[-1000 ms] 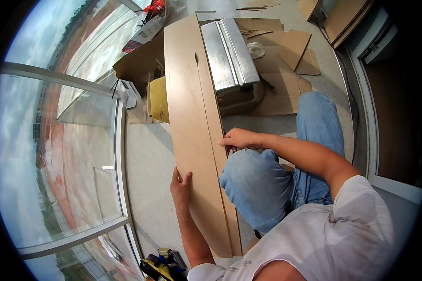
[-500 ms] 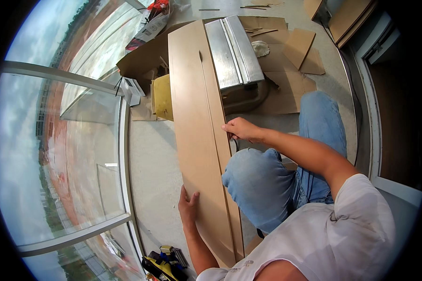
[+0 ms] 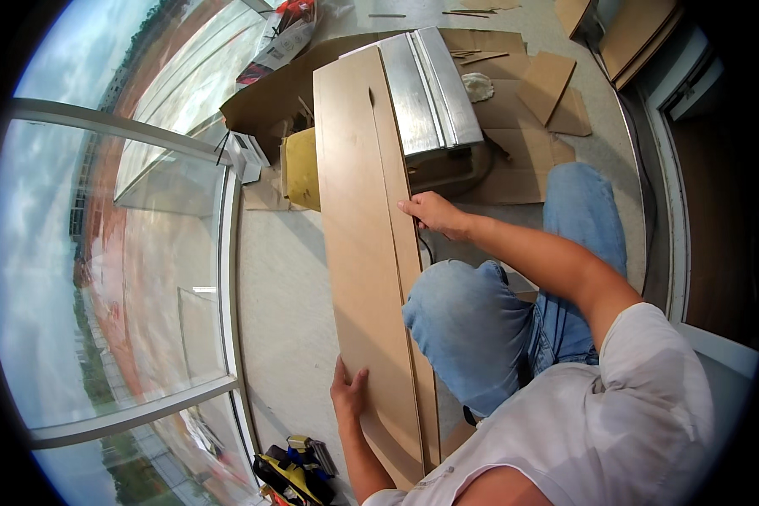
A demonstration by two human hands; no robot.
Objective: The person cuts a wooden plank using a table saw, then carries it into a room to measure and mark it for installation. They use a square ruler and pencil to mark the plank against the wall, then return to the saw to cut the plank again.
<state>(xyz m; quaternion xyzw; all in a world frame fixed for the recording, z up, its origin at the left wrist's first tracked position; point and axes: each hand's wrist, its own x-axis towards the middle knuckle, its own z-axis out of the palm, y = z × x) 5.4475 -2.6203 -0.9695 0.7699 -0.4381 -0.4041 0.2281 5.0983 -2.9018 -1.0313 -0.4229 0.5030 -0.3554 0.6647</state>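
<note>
A long light-wood board, with a narrow strip along its right side and a dark slit near the far end, runs lengthwise from beside my body toward a metal-topped object. My left hand grips the board's left edge near the bottom, thumb on top. My right hand is closed on the board's right edge farther up, thumb on the face. My bent left knee lies against or very close to the board's right side. A yellow object shows left of the board's far part.
Glass panels in white frames line the left. Cardboard lies under the metal object, with wood offcuts and a white rag at right. Yellow-and-black tools lie at lower left. A doorway is at right.
The board has shifted toward my body and slightly right in the view. My right hand has moved up along its edge, and my left hand now sits lower in the picture.
</note>
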